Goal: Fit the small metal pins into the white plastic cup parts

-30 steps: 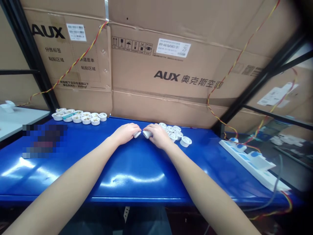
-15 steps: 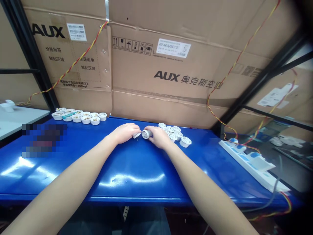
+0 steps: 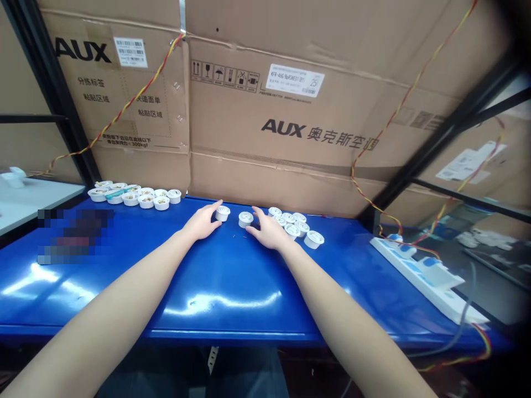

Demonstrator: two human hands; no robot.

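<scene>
Two small round white cups stand upright on the blue table [image 3: 224,287], a little apart. My left hand [image 3: 203,221] is spread beside the left cup [image 3: 223,213], thumb and fingers apart around its left side. Close to the right cup [image 3: 245,219] is my right hand [image 3: 267,229], its thumb and fingers also apart. Neither hand is closed on a cup. Two tiny dark bits lie on the table between the hands, too small to make out.
Several lidded white cups [image 3: 314,239] cluster right of my right hand. More cups with small pieces inside [image 3: 146,201] stand at the back left. A white power strip [image 3: 431,282] lies on the right; cardboard [image 3: 290,171] walls the back.
Both hands have opened and let go of the two cups, which were tipped in my fingers and now stand upright on the table.
</scene>
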